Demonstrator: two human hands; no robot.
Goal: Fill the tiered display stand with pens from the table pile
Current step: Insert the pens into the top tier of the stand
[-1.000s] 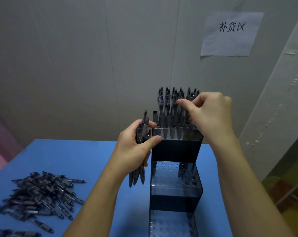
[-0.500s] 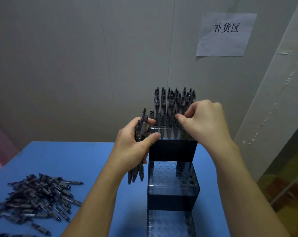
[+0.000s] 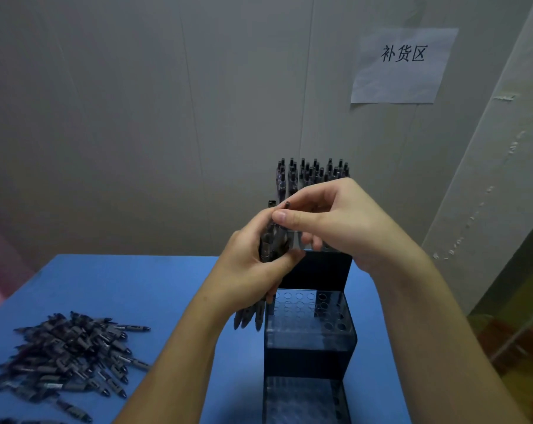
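A dark tiered display stand (image 3: 309, 338) stands on the blue table (image 3: 143, 289). Its top tier holds several upright pens (image 3: 308, 174); the middle tier's holes look bare. My left hand (image 3: 250, 267) grips a small bundle of pens (image 3: 270, 243) upright, just left of the stand; their tips stick out below my fist. My right hand (image 3: 329, 218) has come over to that bundle and pinches the top end of one pen between thumb and forefinger. The pen pile (image 3: 72, 356) lies at the table's near left.
A grey wall runs close behind the stand, with a paper sign (image 3: 403, 65) taped up at the right. A pale slanted panel (image 3: 504, 166) stands to the right of the table. The stand's lowest tier (image 3: 305, 402) is at the bottom edge.
My right hand has left the pens in the top tier and moved left and down to the bundle in my left hand, where it now pinches one pen's top.
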